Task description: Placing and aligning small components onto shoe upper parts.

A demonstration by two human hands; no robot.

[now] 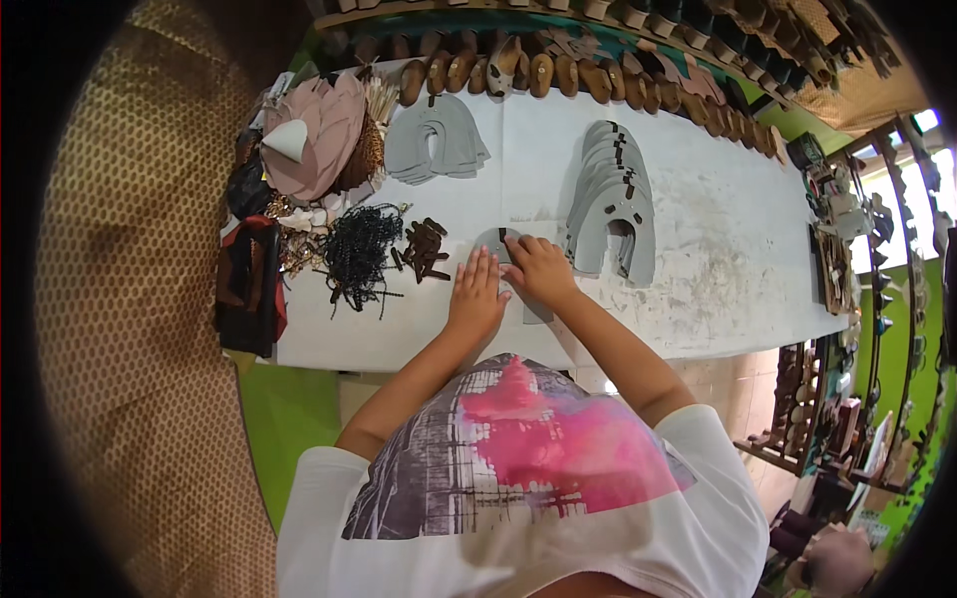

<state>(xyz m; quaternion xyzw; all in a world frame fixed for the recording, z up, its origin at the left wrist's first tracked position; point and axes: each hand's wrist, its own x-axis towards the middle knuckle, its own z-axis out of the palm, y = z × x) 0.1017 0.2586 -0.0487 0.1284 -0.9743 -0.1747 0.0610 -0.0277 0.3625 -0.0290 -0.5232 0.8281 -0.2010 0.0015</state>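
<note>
On the white table in front of me lies a grey horseshoe-shaped cut piece [487, 239], largely hidden under my hands. A small dark strip [502, 235] sits at its top. My left hand [478, 289] rests flat on the piece, fingers stretched out and side by side. Bent but not closed, the fingers of my right hand [541, 269] press at the dark strip, its thumb apart and pointing toward the left hand. To the right, overlapping grey horseshoe pieces [606, 189] with dark strips form a row. Left of my hands is a small pile of short brown strips [425, 249].
A tangle of black braided cord [361, 249] lies left of the brown strips. Behind stand plain grey pieces [404, 149] and a stack of pinkish-brown cut sheets [324, 130]. Wooden shoe lasts [539, 75] line the table's far edge. Shelving [877, 259] stands at the right.
</note>
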